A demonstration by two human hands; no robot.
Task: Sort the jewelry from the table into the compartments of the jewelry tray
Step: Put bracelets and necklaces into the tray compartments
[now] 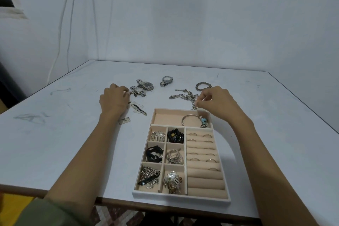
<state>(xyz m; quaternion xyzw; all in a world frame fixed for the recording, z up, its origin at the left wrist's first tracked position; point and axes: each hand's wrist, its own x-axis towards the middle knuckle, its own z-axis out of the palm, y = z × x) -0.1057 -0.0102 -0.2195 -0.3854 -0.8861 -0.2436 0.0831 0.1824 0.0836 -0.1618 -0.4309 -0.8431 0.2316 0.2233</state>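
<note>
The right hand (214, 101) pinches the silver link chain (180, 95) just beyond the far rim of the jewelry tray (181, 197); limp, slippery and tangle-prone, it likely lifts best by one end, while the left hand (113, 100) curls beside the watches (145, 86) left of the tray, its hold indiscernible.

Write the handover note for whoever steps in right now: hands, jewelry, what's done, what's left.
Left hand: fingers curled at the small pieces beside the three watches; whether it grips anything is unclear.
Right hand: pinches the silver chain just behind the tray.
Done: bangle in the long top compartment, rings on the rolls, all six small compartments hold pieces.
Left on the table: the watches, the chain, a beaded bracelet, two flat patterned pieces.
</note>
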